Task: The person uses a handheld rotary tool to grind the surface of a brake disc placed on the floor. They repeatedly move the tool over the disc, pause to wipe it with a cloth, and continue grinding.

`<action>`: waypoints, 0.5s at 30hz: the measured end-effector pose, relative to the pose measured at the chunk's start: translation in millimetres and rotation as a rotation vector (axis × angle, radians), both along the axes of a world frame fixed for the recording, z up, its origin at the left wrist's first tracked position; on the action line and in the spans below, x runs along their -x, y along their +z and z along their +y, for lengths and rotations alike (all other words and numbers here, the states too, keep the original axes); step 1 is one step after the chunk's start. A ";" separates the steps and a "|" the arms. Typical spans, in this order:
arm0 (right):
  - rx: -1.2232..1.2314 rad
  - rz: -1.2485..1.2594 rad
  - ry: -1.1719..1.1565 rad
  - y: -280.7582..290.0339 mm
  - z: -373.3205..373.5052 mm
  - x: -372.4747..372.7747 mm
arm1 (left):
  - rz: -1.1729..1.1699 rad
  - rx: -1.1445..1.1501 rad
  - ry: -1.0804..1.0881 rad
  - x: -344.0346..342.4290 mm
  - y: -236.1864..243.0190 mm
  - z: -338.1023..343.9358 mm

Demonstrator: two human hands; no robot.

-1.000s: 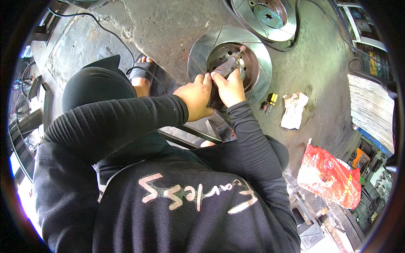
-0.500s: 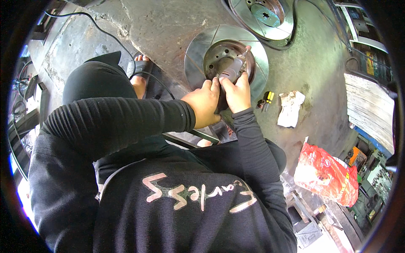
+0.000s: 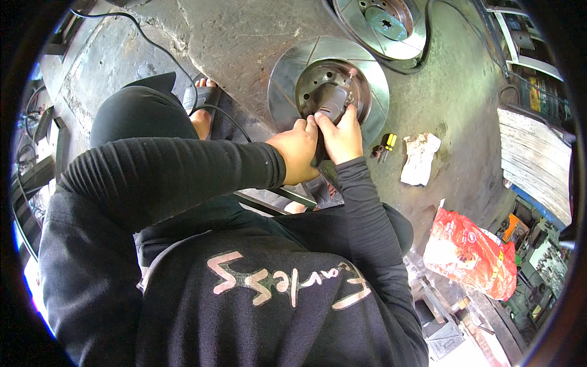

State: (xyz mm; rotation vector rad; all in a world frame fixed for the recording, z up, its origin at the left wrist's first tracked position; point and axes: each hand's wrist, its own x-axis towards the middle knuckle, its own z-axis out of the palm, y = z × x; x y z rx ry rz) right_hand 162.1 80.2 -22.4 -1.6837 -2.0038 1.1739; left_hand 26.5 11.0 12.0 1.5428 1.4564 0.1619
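A die grinder (image 3: 334,103) with a small pinkish tip lies over the hub of a brake disc (image 3: 284,79) on the floor. My left hand (image 3: 296,151) is closed round the rear of its body. Against its front part my right hand (image 3: 341,136) is closed, thumb on top and fingers partly hidden on the far side. The pink tip (image 3: 353,71) is over the disc's inner hub, at its far right; whether it touches the metal I cannot tell. A black cable (image 3: 229,116) runs from the left toward my left forearm.
Another brake disc (image 3: 411,48) lies beyond, ringed by a dark hose (image 3: 426,37). To the right are a yellow-and-black handled tool (image 3: 389,142), a stained white cloth (image 3: 419,158) and a red plastic bag (image 3: 468,254). My sandalled foot (image 3: 203,107) is at the left.
The grinder has shifted slightly, its tip moving a little left and nearer to me over the hub. Both hands keep their hold.
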 end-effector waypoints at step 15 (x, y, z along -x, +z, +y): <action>0.022 0.008 0.017 -12.1 9.2 -1.6 | 0.006 0.022 -0.014 5.8 2.6 8.9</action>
